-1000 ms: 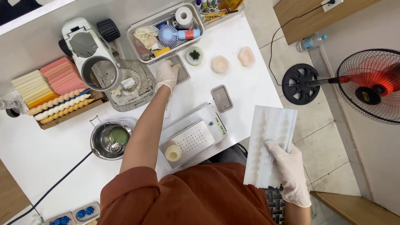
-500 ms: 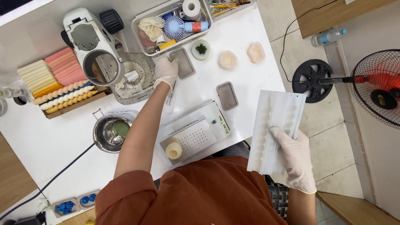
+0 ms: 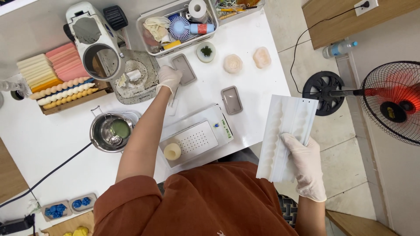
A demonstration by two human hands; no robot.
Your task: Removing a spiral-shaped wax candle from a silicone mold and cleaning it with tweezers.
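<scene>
Gripping a long white mould (image 3: 286, 135) with rows of rounded hollows, the gloved right hand (image 3: 306, 164) holds it off the table's (image 3: 258, 87) right edge, fingers wrapped around its lower end. The left arm stretches across the table; the gloved left hand (image 3: 168, 78) rests fingers down beside a grey tray (image 3: 184, 69) near the far edge. Whether it pinches anything cannot be told.

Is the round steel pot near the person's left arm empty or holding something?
Holding something. The round steel pot contains a pale green pool on one side and a small metal item beside it; what the green substance is cannot be told.
</scene>
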